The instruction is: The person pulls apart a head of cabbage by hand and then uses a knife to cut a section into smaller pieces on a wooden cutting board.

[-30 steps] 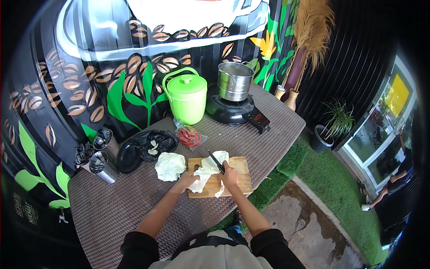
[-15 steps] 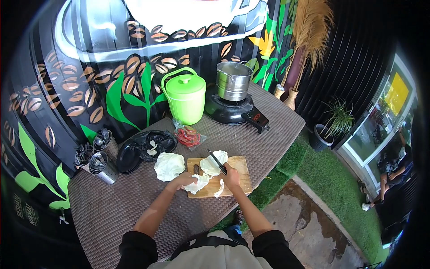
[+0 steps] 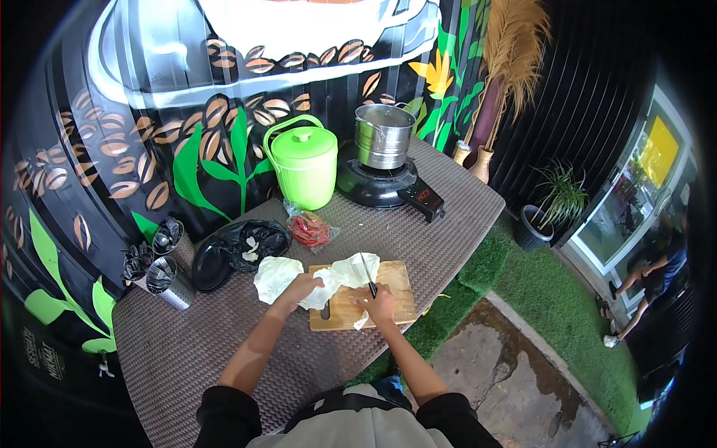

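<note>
My left hand (image 3: 299, 290) is closed on a pale leaf piece (image 3: 319, 293) at the left edge of the wooden cutting board (image 3: 398, 291). In my right hand (image 3: 377, 305) is a knife (image 3: 370, 279), its blade pointing away from me over another pale leaf (image 3: 355, 270) on the board. A small pale scrap (image 3: 361, 320) lies below my right hand. To the left of the board, partly beside my left hand, rests a larger pale leaf (image 3: 275, 278) on the table.
Behind the board are a bag of red chilies (image 3: 311, 229), a black plastic bag (image 3: 263, 237), a green lidded bucket (image 3: 306, 168) and a metal pot (image 3: 384, 138) on a stove (image 3: 376, 184). Cutlery holders (image 3: 172, 283) stand left. A person (image 3: 657, 276) is at far right.
My left hand has shifted slightly up and left with the leaf piece, now overlapping the large leaf. The knife is more upright, and my right hand is slightly lower.
</note>
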`<state>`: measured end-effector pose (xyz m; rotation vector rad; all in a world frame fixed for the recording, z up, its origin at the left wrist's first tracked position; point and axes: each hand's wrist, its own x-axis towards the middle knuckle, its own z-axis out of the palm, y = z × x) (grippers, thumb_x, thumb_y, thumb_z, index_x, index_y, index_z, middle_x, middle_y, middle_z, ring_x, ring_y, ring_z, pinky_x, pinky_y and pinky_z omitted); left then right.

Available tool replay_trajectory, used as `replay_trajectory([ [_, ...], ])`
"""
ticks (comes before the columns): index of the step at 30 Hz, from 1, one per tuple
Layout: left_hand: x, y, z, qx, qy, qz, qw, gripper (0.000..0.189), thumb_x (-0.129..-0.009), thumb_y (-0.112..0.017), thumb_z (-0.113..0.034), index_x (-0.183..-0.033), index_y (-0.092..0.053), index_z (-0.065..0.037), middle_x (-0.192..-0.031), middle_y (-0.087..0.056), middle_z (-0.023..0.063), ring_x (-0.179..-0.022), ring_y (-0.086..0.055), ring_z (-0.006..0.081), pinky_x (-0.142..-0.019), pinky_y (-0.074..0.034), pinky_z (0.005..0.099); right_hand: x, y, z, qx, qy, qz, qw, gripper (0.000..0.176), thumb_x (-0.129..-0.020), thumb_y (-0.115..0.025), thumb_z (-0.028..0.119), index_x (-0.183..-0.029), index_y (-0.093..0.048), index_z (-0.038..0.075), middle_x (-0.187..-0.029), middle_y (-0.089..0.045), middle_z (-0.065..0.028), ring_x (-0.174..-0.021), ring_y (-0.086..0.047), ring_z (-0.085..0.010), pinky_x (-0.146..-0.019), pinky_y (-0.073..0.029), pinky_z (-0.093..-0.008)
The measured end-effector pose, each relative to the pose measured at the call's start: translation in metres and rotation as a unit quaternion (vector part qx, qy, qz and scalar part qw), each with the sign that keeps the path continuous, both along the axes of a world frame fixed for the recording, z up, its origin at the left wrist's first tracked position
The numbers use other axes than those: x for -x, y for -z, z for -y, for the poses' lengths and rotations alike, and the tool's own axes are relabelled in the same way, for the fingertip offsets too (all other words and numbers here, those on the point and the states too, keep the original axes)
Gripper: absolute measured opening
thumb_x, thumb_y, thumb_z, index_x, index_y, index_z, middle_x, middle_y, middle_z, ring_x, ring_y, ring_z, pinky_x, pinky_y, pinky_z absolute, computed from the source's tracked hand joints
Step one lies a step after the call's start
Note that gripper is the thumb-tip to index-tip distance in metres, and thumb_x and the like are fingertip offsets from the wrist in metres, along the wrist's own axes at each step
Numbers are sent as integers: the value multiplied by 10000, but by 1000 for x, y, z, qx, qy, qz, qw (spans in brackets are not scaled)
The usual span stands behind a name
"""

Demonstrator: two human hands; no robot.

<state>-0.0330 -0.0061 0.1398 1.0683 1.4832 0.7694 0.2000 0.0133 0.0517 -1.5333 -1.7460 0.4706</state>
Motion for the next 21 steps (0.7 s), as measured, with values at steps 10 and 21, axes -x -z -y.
replay_trajectory([
  [10, 0, 25, -1, 21, 56, -15, 998, 307, -768, -617, -213, -966, -643, 20, -888, -658, 83, -771, -633, 170, -662, -483, 291, -4, -12, -24, 81, -3, -109, 991, 268, -634, -836, 220, -659, -635, 45, -552, -595, -72, -493, -555, -167, -522, -436, -340],
  [21, -1, 79, -2, 89, 38, 8, 995, 397, -740, -652, -175, -1044, -593, 73, -931, -649, 134, -799, -644, 216, -683, -504, 322, 7, -6, -46, 20, -122, -93, 988, 308, -626, -830, 252, -873, -716, 108, -763, -674, -108, -681, -645, -232, -633, -476, -335],
])
